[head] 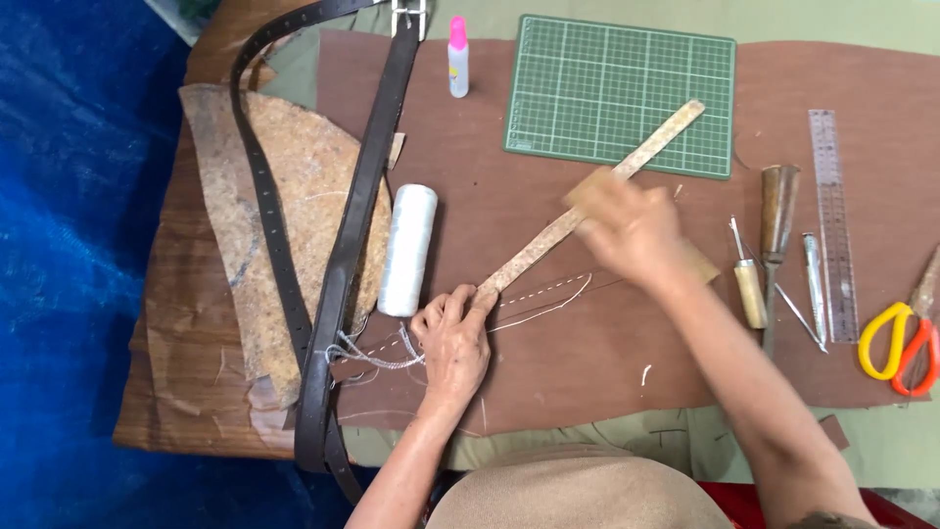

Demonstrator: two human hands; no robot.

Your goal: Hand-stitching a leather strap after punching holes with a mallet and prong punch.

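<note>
Leather strip (627, 168), pale tan and mottled, lies diagonally across the work surface. Its upper end rests on the green cutting mat (621, 95); its lower end sits under my left hand (452, 341).

My left hand is pressed flat-fingered onto the lower end of the strip, fingertips bearing down and pinning it to the brown leather sheet (548, 372) beneath. It is a pressing hold, not a closed fist.

My right hand (632, 230) is over the middle of the strip, closed around a small tan block (589, 188) that sits against the strip's surface. The hand is blurred, so I cannot tell how tightly the fingers are wrapped.

A line of white stitching (548, 291) runs across the brown sheet just below the strip, ending in loose thread (367, 355) near my left wrist.

Adjacent items:
- White thread spool (407, 250), lying just left of my left hand.
- Dark brown belt (352, 235) with punched holes, looped over a rough mottled hide piece (304, 176).
- Small bottle with a pink cap (457, 57), upright beside the mat.
- Wooden-handled awl (750, 289) and a wooden-handled chisel tool (778, 211), right of my right forearm.
- Clear ruler (834, 225) and scissors with yellow and orange handles (901, 343), at the far right.
</note>
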